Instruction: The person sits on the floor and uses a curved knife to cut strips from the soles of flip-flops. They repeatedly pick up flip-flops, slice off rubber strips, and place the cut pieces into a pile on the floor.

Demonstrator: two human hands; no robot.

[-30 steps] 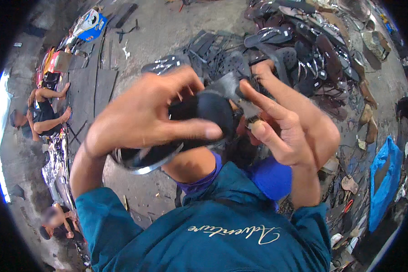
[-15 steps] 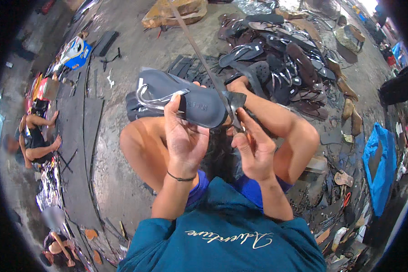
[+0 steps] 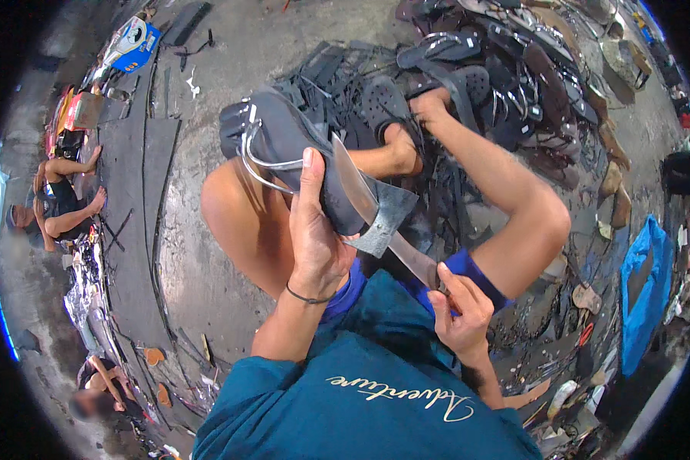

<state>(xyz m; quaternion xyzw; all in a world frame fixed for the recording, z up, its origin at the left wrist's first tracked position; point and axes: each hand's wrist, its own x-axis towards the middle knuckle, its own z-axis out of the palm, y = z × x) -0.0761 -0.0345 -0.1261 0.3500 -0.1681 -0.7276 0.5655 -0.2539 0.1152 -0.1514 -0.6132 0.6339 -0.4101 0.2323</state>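
Observation:
My left hand (image 3: 314,241) is closed around a dark grey sandal (image 3: 284,126) with thin silver straps, thumb pressed on its top face. The sandal is tilted over my bent knees, its strapped end up and to the left. In my right hand (image 3: 465,310), near my lap, is the end of a long knife with a curved blade (image 3: 358,184); its handle is hidden by my fingers. The blade lies along the sandal's right edge. A flared dark rubber strip (image 3: 389,217) sits across the blade, by the sandal's lower end; whether it is still joined to the sandal is hidden.
A large heap of dark sandals (image 3: 506,84) lies beyond my right leg, with black rubber scraps (image 3: 322,73) near my feet. A blue plastic bag (image 3: 642,295) and red-handled scissors (image 3: 586,333) lie at the right. At the left are a long dark sheet (image 3: 134,253) and a seated person (image 3: 61,195).
My right hand has drawn the knife down and right, toward my body. The sandal has tilted steeper, and the rubber strip stands out farther from its edge. The view has shifted.

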